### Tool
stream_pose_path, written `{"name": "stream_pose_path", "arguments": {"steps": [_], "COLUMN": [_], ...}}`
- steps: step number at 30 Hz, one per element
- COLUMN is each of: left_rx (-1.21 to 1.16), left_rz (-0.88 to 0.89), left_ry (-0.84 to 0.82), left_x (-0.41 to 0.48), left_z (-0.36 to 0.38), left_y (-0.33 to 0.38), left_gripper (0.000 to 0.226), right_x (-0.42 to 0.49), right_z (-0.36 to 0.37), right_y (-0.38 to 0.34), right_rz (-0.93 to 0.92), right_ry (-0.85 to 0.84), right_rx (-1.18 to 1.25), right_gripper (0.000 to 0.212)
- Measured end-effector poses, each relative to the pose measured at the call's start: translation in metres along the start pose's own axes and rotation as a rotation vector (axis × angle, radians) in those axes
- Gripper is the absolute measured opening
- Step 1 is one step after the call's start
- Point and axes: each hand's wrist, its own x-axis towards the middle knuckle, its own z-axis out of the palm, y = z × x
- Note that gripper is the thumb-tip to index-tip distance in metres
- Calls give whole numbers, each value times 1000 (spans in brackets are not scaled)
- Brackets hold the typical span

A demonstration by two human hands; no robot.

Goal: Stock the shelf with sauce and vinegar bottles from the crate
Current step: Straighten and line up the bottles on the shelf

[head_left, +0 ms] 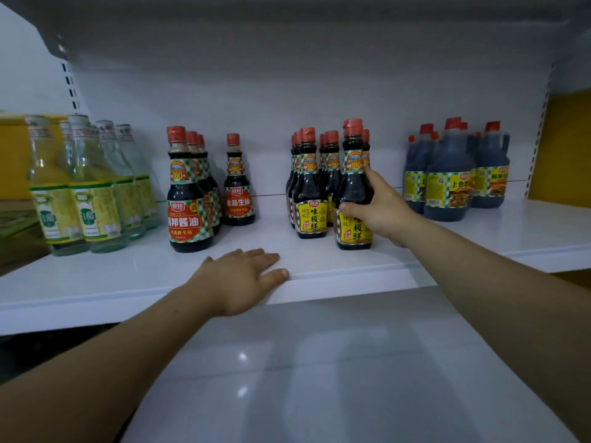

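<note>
A yellow wall (564, 148) is seen at the far right. At the far left, another yellow panel (11, 155) is seen, with blurred brown cardboard (16, 219) below it. A dark floor (48, 353) is glimpsed at near left.

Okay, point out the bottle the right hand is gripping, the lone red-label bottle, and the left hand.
Yellow-label dark sauce bottle (353, 199), head view: glass belly.
Lone red-label dark sauce bottle (238, 204), head view: label.
Left hand (238, 279), head view: back of hand.

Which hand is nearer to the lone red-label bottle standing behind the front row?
Left. The left hand rests on the shelf edge below the lone red-label bottle; the right hand grips a yellow-label bottle further right.
</note>
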Motion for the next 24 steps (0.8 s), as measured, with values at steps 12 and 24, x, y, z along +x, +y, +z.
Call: {"name": "stream_pose_path", "arguments": {"steps": [12, 24], "left_rx": [29, 35], "left_rz": [-8, -23], "left_ry": [18, 35], "left_x": [-2, -3], "left_z": [1, 3], "left_y": [4, 6], "left_gripper": [93, 92], "right_x": [40, 55], "right_z": [5, 18], "right_y": [27, 40], "right_rz": [28, 59], "right_ry": [-34, -4], "right_rx": [-37, -156], "right_gripper": [75, 72]}}
